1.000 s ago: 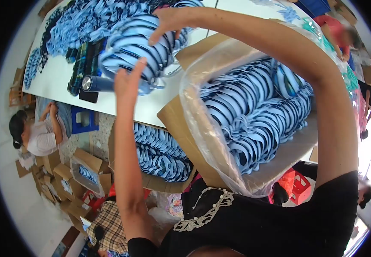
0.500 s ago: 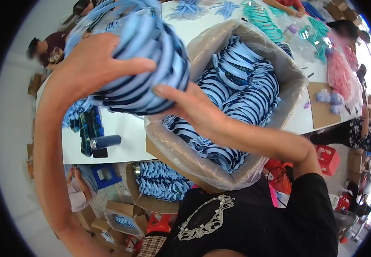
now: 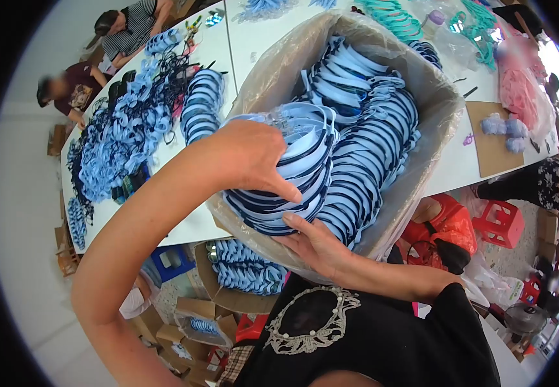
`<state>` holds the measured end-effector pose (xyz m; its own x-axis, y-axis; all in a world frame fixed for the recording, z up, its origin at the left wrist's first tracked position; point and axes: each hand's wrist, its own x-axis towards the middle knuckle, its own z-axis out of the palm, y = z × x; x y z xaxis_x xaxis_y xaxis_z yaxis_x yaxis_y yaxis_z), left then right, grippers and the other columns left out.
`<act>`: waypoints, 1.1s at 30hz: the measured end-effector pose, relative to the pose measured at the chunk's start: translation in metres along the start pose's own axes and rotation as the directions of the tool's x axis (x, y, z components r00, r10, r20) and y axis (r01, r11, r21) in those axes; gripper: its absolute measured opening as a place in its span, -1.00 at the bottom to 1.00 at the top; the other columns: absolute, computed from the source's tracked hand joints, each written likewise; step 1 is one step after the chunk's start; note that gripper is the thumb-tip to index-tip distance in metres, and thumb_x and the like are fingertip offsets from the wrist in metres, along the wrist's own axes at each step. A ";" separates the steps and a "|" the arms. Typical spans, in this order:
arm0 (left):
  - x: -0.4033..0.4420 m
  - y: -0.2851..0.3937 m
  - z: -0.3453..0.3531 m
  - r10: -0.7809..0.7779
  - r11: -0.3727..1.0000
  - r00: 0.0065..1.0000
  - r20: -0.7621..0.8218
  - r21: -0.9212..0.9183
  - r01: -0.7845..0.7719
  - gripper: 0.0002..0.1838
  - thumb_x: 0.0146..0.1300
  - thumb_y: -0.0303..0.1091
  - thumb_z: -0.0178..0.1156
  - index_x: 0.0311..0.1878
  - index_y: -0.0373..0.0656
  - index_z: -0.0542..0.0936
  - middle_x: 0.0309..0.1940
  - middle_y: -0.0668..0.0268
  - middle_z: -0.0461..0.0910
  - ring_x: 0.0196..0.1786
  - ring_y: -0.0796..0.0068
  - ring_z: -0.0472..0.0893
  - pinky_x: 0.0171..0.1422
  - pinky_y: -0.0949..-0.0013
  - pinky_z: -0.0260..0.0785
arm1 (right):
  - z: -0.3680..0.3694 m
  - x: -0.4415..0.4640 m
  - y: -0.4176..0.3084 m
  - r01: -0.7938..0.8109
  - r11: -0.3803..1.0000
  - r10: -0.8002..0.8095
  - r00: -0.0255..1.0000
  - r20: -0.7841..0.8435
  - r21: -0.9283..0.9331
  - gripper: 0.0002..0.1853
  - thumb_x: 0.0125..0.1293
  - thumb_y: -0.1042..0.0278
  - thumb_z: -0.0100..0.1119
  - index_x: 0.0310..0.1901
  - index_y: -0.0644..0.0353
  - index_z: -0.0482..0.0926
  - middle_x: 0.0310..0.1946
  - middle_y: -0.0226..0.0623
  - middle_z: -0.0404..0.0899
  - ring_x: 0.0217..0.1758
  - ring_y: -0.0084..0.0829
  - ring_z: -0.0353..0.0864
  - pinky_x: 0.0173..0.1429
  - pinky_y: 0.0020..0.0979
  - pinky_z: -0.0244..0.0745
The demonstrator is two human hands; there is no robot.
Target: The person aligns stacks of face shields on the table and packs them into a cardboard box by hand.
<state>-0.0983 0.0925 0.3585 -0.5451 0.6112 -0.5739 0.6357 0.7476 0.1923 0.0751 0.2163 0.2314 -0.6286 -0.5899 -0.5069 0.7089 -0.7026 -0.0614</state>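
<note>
Between my two hands is a stack of blue goggles (image 3: 302, 151), with light-blue and navy bands nested closely together. My left hand (image 3: 257, 158) grips it from above and the left, thumb pressed against its near side. My right hand (image 3: 318, 245) supports its lower near end, fingers partly hidden underneath. This stack is over the left part of a large box lined with clear plastic (image 3: 437, 138). Packed inside the box are rows of similar blue goggles (image 3: 373, 171), some with shiny dark-green lenses. Whether the held stack rests on the goggles below, I cannot tell.
Tangled blue goggles (image 3: 121, 138) and another neat stack (image 3: 202, 103) lie on the white table (image 3: 244, 45). Teal goggles (image 3: 392, 19) are beyond the box. A lower carton (image 3: 247, 267) holds more blue ones. Red stool (image 3: 499, 222) at right; other people sit around the table.
The goggle stack has moved down and to the right, from above the table at upper left to over the box. Both hands moved with it and still hold it.
</note>
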 end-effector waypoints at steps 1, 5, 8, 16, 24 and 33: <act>0.002 -0.001 0.002 -0.025 1.000 0.998 0.057 0.005 0.025 -0.15 -0.12 0.44 0.36 -0.43 -0.42 0.66 -0.41 -0.08 0.65 -0.27 -0.08 0.67 -0.12 0.04 0.50 | -0.006 0.002 0.003 -0.014 1.000 0.014 1.000 -0.007 0.008 -0.69 0.49 0.32 0.21 0.08 0.36 0.45 0.10 -0.23 0.58 0.23 -0.37 0.58 0.53 -0.22 0.41; 0.008 -0.003 0.000 -0.013 1.000 0.997 0.077 -0.006 0.014 -0.11 -0.24 0.44 0.45 -0.40 -0.43 0.61 -0.42 -0.08 0.64 -0.25 -0.12 0.65 -0.13 0.01 0.47 | -0.014 0.006 0.011 0.012 1.000 -0.011 0.998 -0.063 0.015 -0.69 0.49 0.26 0.22 0.05 0.33 0.46 0.05 -0.31 0.57 0.23 -0.39 0.56 0.55 -0.21 0.37; 0.004 0.008 -0.013 -0.003 1.000 0.998 0.068 -0.005 0.003 -0.22 -0.29 0.28 0.54 -0.32 -0.36 0.63 -0.43 -0.02 0.66 -0.27 -0.10 0.66 -0.15 0.01 0.46 | -0.005 0.004 0.017 0.101 0.995 -0.101 0.994 -0.047 -0.007 -0.61 0.50 0.16 0.22 0.12 0.28 0.44 0.09 -0.32 0.51 0.22 -0.39 0.53 0.58 -0.19 0.29; 0.049 -0.040 0.052 0.134 0.986 0.990 0.033 0.097 -0.136 -0.23 -0.33 0.04 0.62 -0.01 -0.23 0.71 -0.26 0.13 0.76 -0.09 0.05 0.71 0.04 0.09 0.51 | -0.035 0.065 0.024 -0.196 0.979 0.174 0.946 -0.273 -0.055 -0.51 0.45 0.09 0.29 0.13 0.34 0.38 0.01 -0.04 0.55 -0.13 -0.51 0.67 -0.01 -0.58 0.69; 0.050 -0.064 0.050 0.111 0.953 0.991 0.077 -0.291 -0.084 -0.23 -0.20 0.27 0.54 -0.11 -0.27 0.76 -0.31 0.03 0.76 -0.19 0.08 0.75 -0.03 0.19 0.57 | 0.000 0.051 0.015 -0.293 0.956 0.273 0.920 -0.281 -0.030 -0.65 0.52 0.14 0.19 0.04 0.28 0.43 0.03 -0.15 0.64 -0.52 -0.73 0.40 -0.67 -0.72 0.09; 0.073 -0.065 0.096 0.041 0.959 0.983 -0.179 -0.268 -0.089 -0.14 0.31 0.42 0.03 -0.58 -0.35 0.63 -0.54 -0.10 0.59 -0.37 -0.12 0.62 -0.16 -0.01 0.50 | 0.008 0.060 0.014 -0.336 0.941 0.332 0.905 -0.267 0.032 -0.64 0.55 0.13 0.11 0.02 0.33 0.43 0.16 -0.12 0.60 -0.48 -0.74 0.35 -0.66 -0.74 0.12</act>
<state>-0.1266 0.0634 0.2275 -0.6072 0.6783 -0.4138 0.5118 0.7323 0.4492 0.0451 0.1678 0.2069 -0.2482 -0.6603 -0.7088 0.8682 -0.4761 0.1396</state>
